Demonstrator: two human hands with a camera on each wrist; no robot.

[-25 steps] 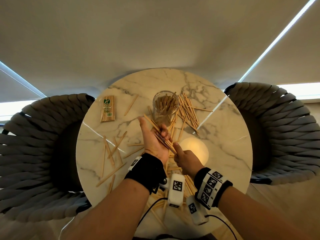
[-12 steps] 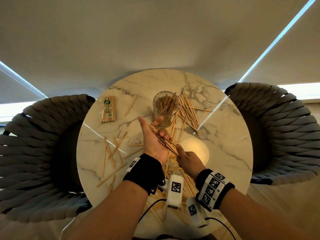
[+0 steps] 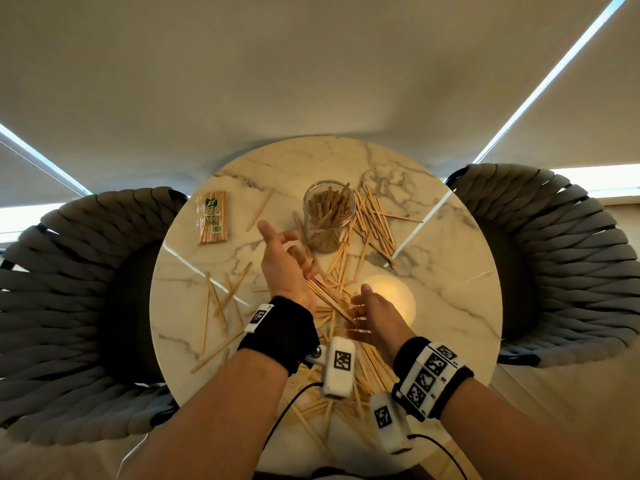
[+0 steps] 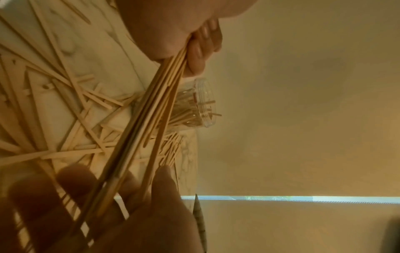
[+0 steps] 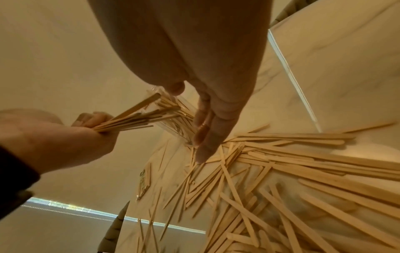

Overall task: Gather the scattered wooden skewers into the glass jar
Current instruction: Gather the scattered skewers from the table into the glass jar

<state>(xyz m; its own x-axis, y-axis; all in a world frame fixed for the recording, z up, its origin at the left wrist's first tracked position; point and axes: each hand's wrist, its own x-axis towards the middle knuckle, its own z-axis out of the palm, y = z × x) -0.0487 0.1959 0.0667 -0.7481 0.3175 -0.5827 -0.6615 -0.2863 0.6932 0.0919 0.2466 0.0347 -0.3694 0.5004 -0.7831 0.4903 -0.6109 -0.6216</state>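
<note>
On the round marble table [image 3: 446,306] stands the glass jar [image 3: 329,216], upright and part full of wooden skewers. My left hand [image 3: 294,259] hovers just in front of it and grips a bundle of skewers [image 3: 329,297] that slants down toward me. The left wrist view shows its fingers [image 4: 200,51] curled round the bundle [image 4: 151,111], with the jar [image 4: 194,106] behind. My right hand [image 3: 363,311] is at the bundle's near end, fingers straight and spread [image 5: 207,133], touching the sticks. Loose skewers [image 3: 374,226] lie all over the table.
A sealed packet of skewers [image 3: 212,218] lies at the table's far left. More loose skewers lie left [image 3: 221,299] and at the near edge [image 3: 349,393], under my wrists. Woven grey chairs stand on the left [image 3: 52,306] and right [image 3: 561,258].
My left hand has turned and lifted slightly toward the jar, the bundle now hanging below it. My right hand's fingers have spread at the bundle's near end.
</note>
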